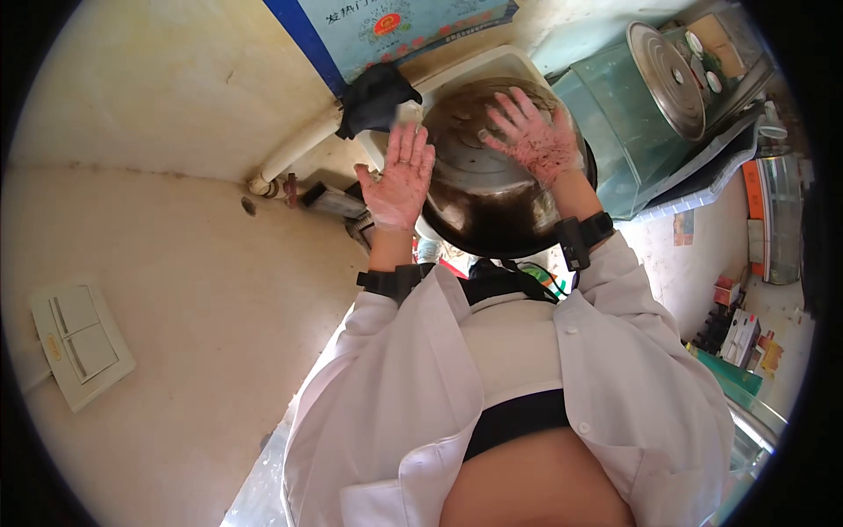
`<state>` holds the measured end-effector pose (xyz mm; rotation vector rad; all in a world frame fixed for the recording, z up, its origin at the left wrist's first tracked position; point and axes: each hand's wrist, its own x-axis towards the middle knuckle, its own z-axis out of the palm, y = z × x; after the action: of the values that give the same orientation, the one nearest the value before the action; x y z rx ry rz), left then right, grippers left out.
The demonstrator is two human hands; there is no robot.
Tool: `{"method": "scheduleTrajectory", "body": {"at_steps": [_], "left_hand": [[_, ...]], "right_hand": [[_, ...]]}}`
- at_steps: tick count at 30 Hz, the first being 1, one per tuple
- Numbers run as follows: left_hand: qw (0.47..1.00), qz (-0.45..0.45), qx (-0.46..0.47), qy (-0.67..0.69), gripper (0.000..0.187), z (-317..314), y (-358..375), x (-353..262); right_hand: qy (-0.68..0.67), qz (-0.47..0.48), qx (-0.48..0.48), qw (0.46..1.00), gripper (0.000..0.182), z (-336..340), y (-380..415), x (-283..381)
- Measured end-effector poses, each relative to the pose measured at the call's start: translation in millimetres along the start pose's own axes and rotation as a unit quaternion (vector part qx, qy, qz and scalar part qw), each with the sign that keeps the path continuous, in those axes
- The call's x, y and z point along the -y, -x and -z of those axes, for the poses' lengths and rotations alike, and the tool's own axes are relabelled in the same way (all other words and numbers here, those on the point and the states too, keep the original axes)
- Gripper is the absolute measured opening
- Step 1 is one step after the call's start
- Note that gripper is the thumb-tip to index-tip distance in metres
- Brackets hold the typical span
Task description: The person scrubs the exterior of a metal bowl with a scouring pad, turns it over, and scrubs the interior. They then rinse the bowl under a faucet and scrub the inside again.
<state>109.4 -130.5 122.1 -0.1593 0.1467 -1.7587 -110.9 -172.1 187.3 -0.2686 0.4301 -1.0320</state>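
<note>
A large round metal basin (479, 176) with dark brown residue smeared inside sits at the rim of a white sink (518, 60). My right hand (536, 139), in a thin clear glove flecked with dark bits, is over the basin with its fingers spread. At the basin's left edge is my left hand (397, 184), gloved the same way, palm showing and fingers stretched out straight. Neither hand holds anything. A black cloth (378, 95) hangs just beyond my left fingertips, beside a small pale blurred thing (409, 114).
A white pipe (294, 151) runs along the wall at left. To the right stand a glass case (606, 123) and a round metal lid (666, 81). A blue poster (395, 35) is on the wall behind the sink; a white switch panel (83, 344) is far left.
</note>
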Motion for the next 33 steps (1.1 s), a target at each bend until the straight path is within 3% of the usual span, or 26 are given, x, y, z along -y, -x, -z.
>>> {"method": "scheduleTrajectory", "body": {"at_steps": [2, 5, 7, 10, 18, 20, 33], "left_hand": [[1.000, -0.006, -0.005, 0.011, 0.080, 17.7, -2.5, -3.3], [0.994, -0.025, -0.079, 0.071, 0.075, 51.1, -9.1, -11.0], [0.975, -0.047, -0.213, 0.052, 0.067, 65.8, -13.9, -15.1], [0.954, -0.045, -0.296, -0.019, 0.061, 70.1, -24.8, -10.5], [0.965, -0.009, -0.260, 0.028, 0.059, 104.7, -78.4, -5.9], [0.985, 0.015, -0.169, 0.042, 0.058, 109.5, -86.5, -7.3], [0.988, 0.099, -0.107, 0.056, 0.066, 107.3, -111.2, 0.0]], "right_hand": [[0.019, 0.060, -0.069, 0.996, 0.065, 10.3, 2.4, 6.9], [-0.007, 0.083, -0.066, 0.994, 0.064, 23.2, 6.8, 9.1], [-0.019, 0.094, -0.071, 0.993, 0.064, 27.7, 7.0, 10.0], [-0.032, 0.076, -0.036, 0.996, 0.064, 35.1, 6.1, 11.1], [-0.046, 0.054, -0.075, 0.995, 0.064, 32.7, 4.4, 15.2], [-0.048, 0.058, -0.068, 0.995, 0.064, 33.2, 6.2, 15.0], [-0.051, 0.053, -0.077, 0.994, 0.066, 31.2, 3.9, 17.9]]}}
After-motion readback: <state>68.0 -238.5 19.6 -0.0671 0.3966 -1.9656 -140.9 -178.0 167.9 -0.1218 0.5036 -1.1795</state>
